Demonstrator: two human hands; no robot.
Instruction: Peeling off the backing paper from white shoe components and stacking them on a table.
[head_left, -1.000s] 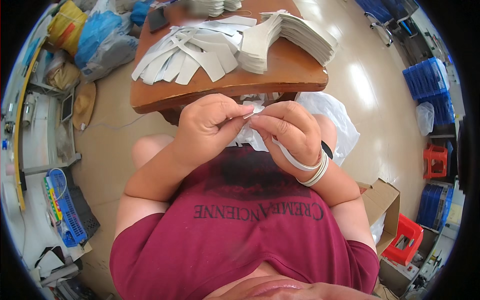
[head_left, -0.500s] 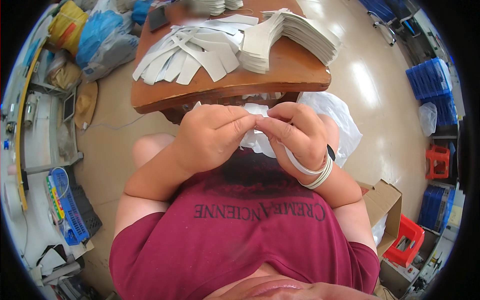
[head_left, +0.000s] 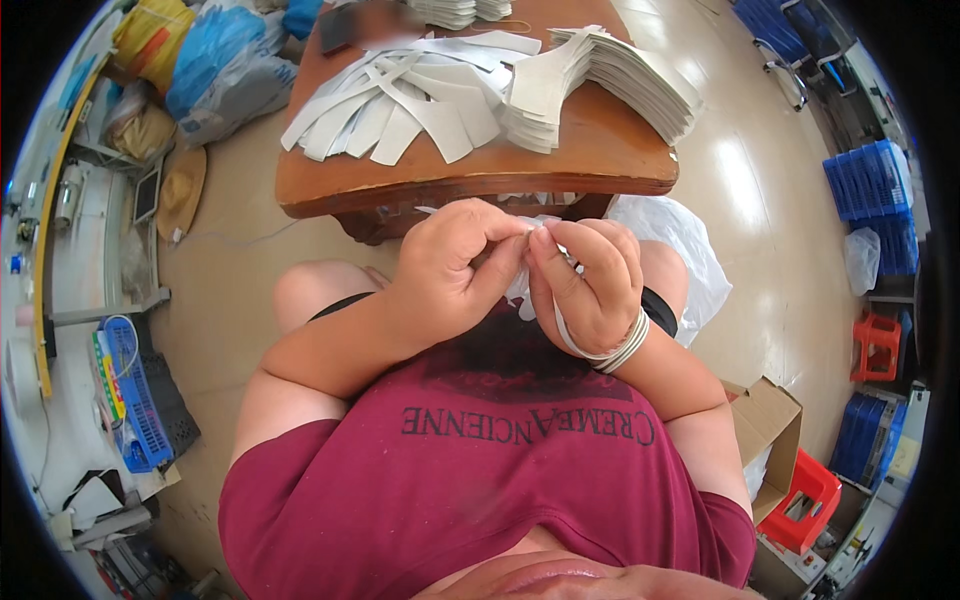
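Note:
Over my lap, my left hand [head_left: 455, 265] and my right hand [head_left: 592, 285] meet at the fingertips. Thumb and forefinger of each are pinched together. Something thin and white shows at the fingertips and behind them, mostly hidden by the fingers, so its kind cannot be made out. A small white tip pokes out past the far side of my left hand. Several white bands [head_left: 625, 345] circle my right wrist, and one strand runs up across the palm.
Ahead stands a brown wooden table [head_left: 480, 178] with fanned white curved pieces [head_left: 410, 105] and a thick stack of white pieces [head_left: 640, 85]. A white plastic bag [head_left: 690, 265] lies right of my knee. A cardboard box [head_left: 765, 435] and red stool [head_left: 805, 505] stand at the right.
Both hands have shifted slightly right, still pinched together. The white material behind them shows less now. The whole view has moved a little, so the table sits further right and lower.

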